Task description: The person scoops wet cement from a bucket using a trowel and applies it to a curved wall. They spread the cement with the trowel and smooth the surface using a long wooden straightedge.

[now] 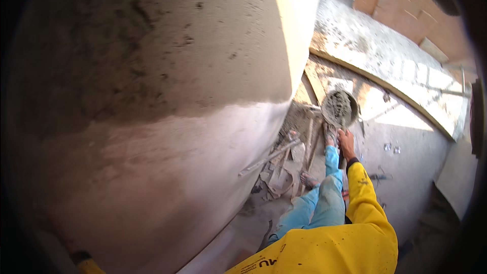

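The right hand point(347, 141) reaches down, fingers wrapped around a tool handle just below the pan of wet mortar point(339, 107), which sits on the floor point(406, 137) among scrap boards point(308, 144). The left hand is out of sight by the plastered wall point(152, 96).

We see grey concrete floor point(406, 142), dusty, sunlit patches on it. We note round pan of wet mortar point(339, 107) resting on it, wooden planks point(309, 142) and rubble heaped just beside plastered wall base, long pale batten point(269, 158) lying across heap, small scraps point(390, 147) scattered.
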A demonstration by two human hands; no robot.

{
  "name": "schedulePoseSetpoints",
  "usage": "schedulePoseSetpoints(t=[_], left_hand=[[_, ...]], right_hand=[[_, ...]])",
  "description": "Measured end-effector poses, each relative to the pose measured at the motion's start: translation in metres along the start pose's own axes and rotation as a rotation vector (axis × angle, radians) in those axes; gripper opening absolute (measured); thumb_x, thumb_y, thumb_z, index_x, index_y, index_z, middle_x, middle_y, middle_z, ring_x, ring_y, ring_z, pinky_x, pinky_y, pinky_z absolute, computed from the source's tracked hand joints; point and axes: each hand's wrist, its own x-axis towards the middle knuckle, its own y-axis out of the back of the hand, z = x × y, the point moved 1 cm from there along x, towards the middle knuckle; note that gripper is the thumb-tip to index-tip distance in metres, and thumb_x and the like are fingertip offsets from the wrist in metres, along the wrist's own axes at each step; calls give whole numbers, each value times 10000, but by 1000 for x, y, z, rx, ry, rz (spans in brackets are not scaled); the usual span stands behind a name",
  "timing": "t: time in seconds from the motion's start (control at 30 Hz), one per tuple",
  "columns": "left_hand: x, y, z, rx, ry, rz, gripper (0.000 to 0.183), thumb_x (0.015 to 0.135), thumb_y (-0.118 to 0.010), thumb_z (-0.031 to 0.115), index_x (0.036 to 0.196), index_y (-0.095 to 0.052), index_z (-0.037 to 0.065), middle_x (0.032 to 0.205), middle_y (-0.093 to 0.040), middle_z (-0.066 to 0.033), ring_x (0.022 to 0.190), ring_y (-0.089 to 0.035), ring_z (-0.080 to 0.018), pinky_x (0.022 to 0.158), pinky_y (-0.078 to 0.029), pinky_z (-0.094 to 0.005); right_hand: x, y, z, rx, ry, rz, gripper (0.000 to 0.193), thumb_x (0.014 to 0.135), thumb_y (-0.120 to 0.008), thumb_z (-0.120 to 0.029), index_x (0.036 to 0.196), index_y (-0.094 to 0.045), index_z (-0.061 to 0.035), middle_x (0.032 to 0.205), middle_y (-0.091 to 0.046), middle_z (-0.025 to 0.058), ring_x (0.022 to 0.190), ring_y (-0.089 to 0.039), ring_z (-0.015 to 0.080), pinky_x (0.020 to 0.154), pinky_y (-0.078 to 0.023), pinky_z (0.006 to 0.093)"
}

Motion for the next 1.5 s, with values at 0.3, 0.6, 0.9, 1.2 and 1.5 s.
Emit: schedulePoseSetpoints(t=[0.3,0.6,0.9,1.2,1.5], left_hand=[[9,101,-53,-86,-66,133,667,1037,-509,388,1610,-299,118,1682,-259,-161,1571,-199,-373,1268,-179,-581],[4,100,-52,-144,-23,119,694,1021,-479,468,1616,-298,160,1700,-243,-114,1578,-199,-346,1276,-173,-585],[6,93,-59,-207,-44,142,626,1034,-457,429,1588,-342,161,1686,-284,-106,1573,-215,-352,1268,-174,-606],[19,98,-42,-212,-39,106,593,1062,-395,458,1564,-370,142,1652,-338,-147,1539,-291,-387,1243,-209,-620],[24,96,-50,-164,-35,8,622,1072,-377,482,1564,-374,101,1628,-360,-195,1501,-333,-452,1223,-237,-620]], right_hand=[[-239,13,-277,1013,688,257,348,952,-475,-135,1273,-552,-24,787,-542,22,567,-529,109,490,-485,259],[-323,-70,-489,614,997,1402,639,1004,-585,-161,1529,-248,-22,1097,-575,170,752,-649,235,663,-582,358],[-528,-300,-320,77,1168,-489,492,985,-583,-102,1437,-389,-96,1347,-599,195,1095,-661,432,824,-575,508],[-364,-216,-426,-35,1083,-250,273,1024,-573,-319,1139,-542,-74,839,-661,192,781,-660,437,707,-497,512],[-256,-191,-623,-136,1498,-151,223,996,-636,-253,1118,-585,-73,832,-682,178,752,-681,411,639,-510,496]])
